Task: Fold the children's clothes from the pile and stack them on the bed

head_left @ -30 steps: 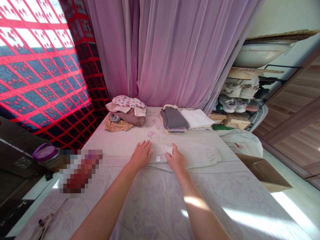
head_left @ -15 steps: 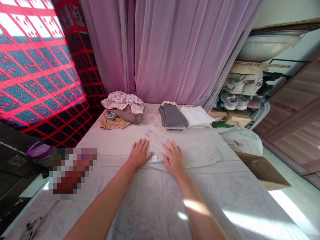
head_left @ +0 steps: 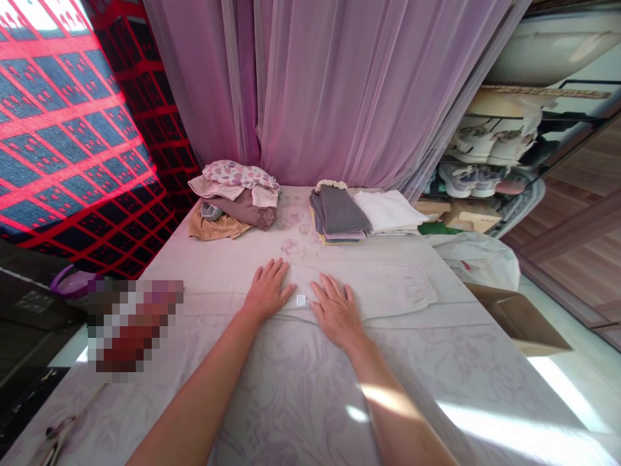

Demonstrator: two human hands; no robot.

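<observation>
A pale, off-white garment, which looks like a pair of trousers [head_left: 388, 288], lies flat across the bed, with a gathered end on the right. A small white label [head_left: 301, 300] shows on it between my hands. My left hand [head_left: 268, 289] rests palm down at its left end, fingers stretched out. On its middle lies my right hand [head_left: 336, 309], also flat with fingers spread. Beyond them stands a stack of folded clothes [head_left: 339, 213], dark grey on top, beside folded white cloth [head_left: 388, 211].
A loose heap of clothes [head_left: 237, 200] sits at the back left. Purple curtains [head_left: 330, 90] hang behind the bed [head_left: 286, 395]. At right are a shoe rack with sneakers [head_left: 466, 180] and an open cardboard box [head_left: 514, 317]. A blurred reddish thing [head_left: 136, 327] lies at the left edge.
My right hand has opened out from a thumb-and-finger spread and now lies flatter on the garment. My left hand stays at the left end. The view has shifted slightly.
</observation>
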